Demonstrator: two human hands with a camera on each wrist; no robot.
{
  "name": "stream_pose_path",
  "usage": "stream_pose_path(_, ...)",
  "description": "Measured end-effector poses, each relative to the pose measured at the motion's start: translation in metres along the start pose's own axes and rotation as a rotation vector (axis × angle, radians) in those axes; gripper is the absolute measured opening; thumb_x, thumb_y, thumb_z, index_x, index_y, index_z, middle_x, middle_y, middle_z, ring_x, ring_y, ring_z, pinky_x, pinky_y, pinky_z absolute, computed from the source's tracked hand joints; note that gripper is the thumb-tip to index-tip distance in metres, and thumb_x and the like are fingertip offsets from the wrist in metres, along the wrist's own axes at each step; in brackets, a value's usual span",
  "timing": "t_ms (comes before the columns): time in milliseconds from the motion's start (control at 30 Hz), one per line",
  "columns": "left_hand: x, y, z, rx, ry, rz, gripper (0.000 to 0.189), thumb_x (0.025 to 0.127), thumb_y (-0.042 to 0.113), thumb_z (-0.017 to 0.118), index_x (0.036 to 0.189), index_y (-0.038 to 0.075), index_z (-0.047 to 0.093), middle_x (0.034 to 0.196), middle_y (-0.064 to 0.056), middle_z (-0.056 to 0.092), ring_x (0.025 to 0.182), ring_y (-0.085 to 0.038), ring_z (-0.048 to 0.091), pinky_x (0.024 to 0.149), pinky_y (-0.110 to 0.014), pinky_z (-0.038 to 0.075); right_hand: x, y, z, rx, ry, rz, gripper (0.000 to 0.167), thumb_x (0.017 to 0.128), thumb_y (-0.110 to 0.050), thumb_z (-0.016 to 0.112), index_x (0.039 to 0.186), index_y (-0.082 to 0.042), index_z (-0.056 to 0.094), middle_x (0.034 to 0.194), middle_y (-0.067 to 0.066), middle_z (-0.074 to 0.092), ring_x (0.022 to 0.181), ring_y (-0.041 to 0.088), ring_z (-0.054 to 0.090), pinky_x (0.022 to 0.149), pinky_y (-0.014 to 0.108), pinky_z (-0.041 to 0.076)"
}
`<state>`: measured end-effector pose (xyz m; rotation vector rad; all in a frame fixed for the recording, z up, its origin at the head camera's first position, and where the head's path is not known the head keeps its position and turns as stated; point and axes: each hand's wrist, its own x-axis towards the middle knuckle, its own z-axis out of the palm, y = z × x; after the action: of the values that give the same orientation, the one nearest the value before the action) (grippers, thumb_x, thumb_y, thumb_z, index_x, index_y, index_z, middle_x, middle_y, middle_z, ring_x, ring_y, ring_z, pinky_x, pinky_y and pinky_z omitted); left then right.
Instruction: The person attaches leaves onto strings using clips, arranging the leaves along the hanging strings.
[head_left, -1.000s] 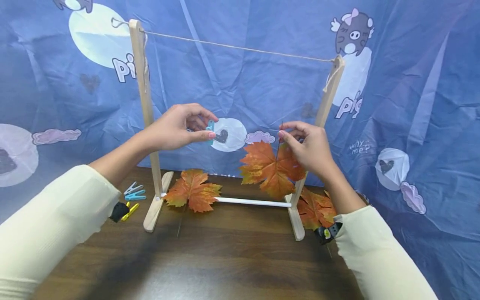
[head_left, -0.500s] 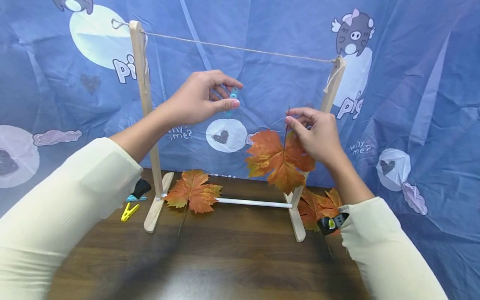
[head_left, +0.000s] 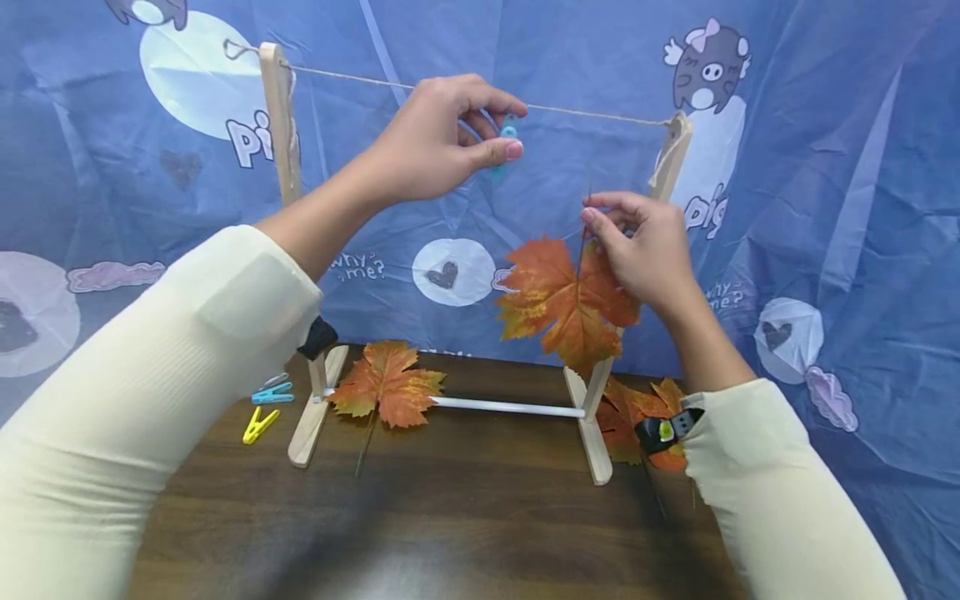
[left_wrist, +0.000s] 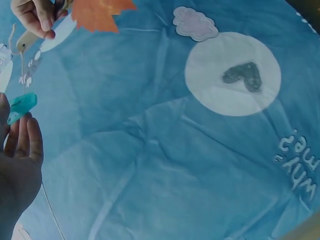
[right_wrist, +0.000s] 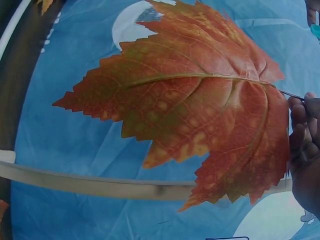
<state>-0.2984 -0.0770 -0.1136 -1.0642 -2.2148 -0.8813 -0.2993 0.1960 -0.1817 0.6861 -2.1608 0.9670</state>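
In the head view my left hand [head_left: 453,137] pinches a light-blue clothespin [head_left: 510,132] between thumb and fingers, just below the string [head_left: 600,115] and partly in front of it. The clothespin [left_wrist: 22,106] looks teal in the left wrist view. My right hand [head_left: 647,246], lower and to the right, pinches the thin stem of an orange maple leaf [head_left: 566,300]. That leaf hangs tip down from the stem, in front of the right post. Large in the right wrist view, the leaf [right_wrist: 200,100] shows its veins and yellow patches.
A wooden frame's left post [head_left: 279,125] and right post [head_left: 671,158] carry the string, with a white bar [head_left: 510,407] low between them. One leaf [head_left: 386,385] lies by the left foot, more leaves [head_left: 637,408] at right. Blue clothespin [head_left: 272,395] and yellow clothespin [head_left: 259,425] lie at left.
My left hand has risen and moved right with the clothespin, from well below the string up to it. My right hand has lifted the leaf a little, up and to the right.
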Motion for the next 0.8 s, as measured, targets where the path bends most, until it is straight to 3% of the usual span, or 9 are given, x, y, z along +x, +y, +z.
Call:
stream_pose_path(300, 0.025, 0.014, 0.007, 0.000, 0.155, 0.035, 0.040, 0.101, 0.025, 0.066, 0.136, 0.005, 0.064, 0.120, -0.006, 0.063, 0.105, -0.009, 0.064, 0.091, -0.018, 0.051, 0.008, -0.002, -0.001, 0.015, 0.026, 0.025, 0.022, 0.099, -0.017, 0.070, 0.110, 0.001, 0.077, 0.082, 0.016, 0.074, 0.061, 0.007, 0.060, 0.058, 0.018, 0.047)
stream_pose_path(800, 0.068, 0.039, 0.029, -0.035, 0.200, -0.008, 0.044, 0.100, 0.027, 0.064, 0.140, 0.007, 0.061, 0.113, -0.004, 0.062, 0.109, -0.008, 0.064, 0.092, -0.012, 0.047, 0.017, -0.003, -0.005, 0.027, 0.058, 0.035, 0.024, 0.100, -0.020, 0.069, 0.109, 0.001, 0.077, 0.075, 0.000, 0.071, 0.059, 0.007, 0.058, 0.056, 0.017, 0.046)
